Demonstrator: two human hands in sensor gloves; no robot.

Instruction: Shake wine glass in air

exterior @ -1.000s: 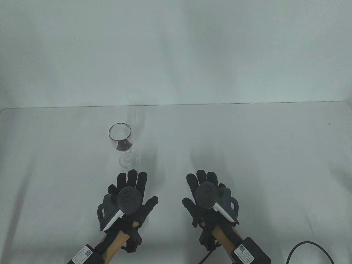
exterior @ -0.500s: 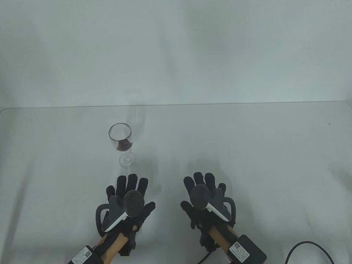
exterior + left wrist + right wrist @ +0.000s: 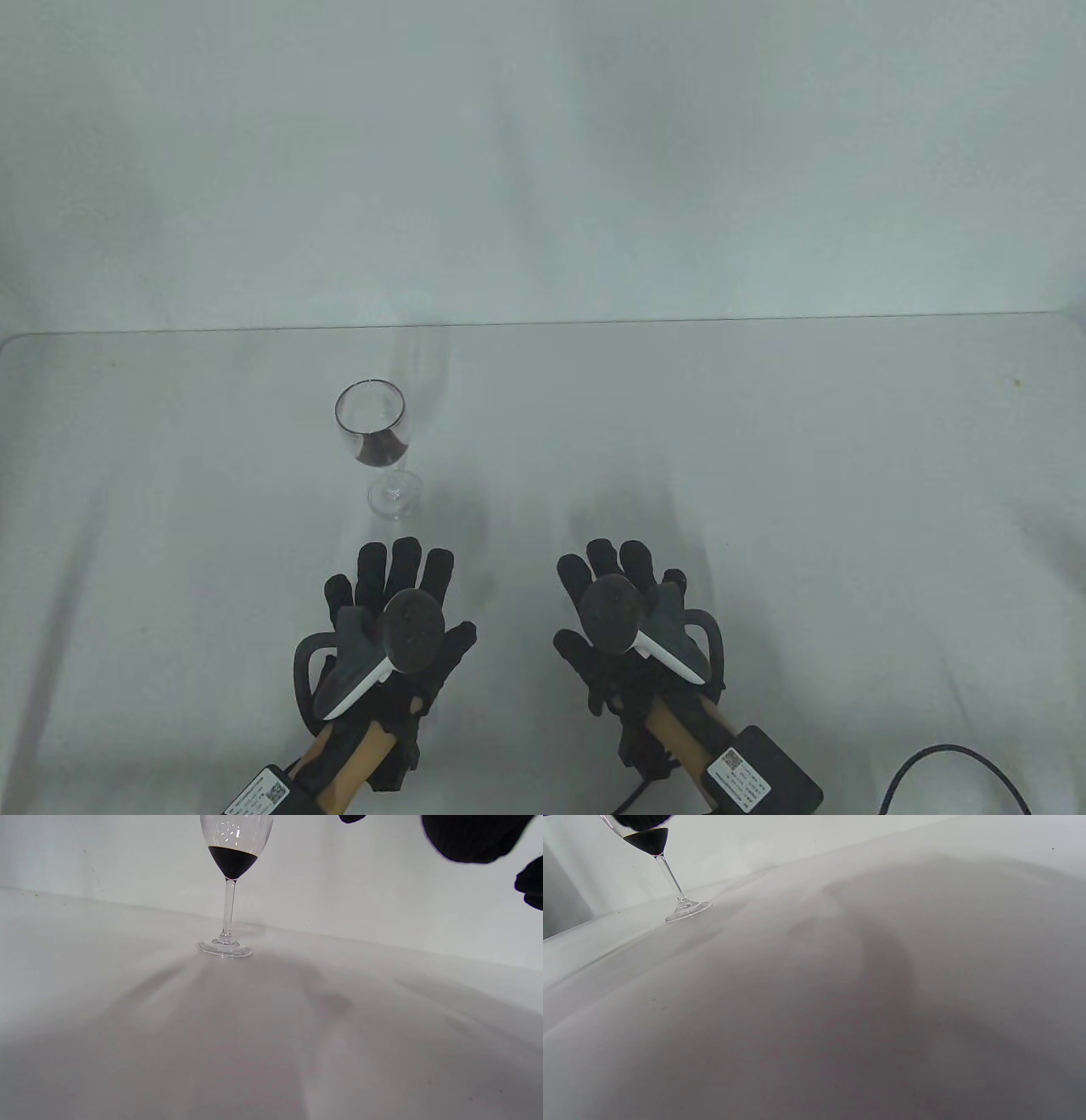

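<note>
White and smooth, the table (image 3: 764,441) runs back to a pale wall. Over its near edge my gloved fingers (image 3: 399,564) are spread and hold nothing: my left hand (image 3: 386,632) and my right hand (image 3: 632,628) are both palm down, apart. Just beyond my left fingertips stands the clear stemmed wine glass (image 3: 377,446), upright on its foot, dark red liquid low in its bowl.

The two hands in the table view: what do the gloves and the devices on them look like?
Both the left hand and the right hand wear black gloves. A dark grey tracker with a round black top, a white bar and a loop sits on the back of each. The forearms are bare; each wrist carries a black box with a white printed label. A black cable curves near the right box.
</note>
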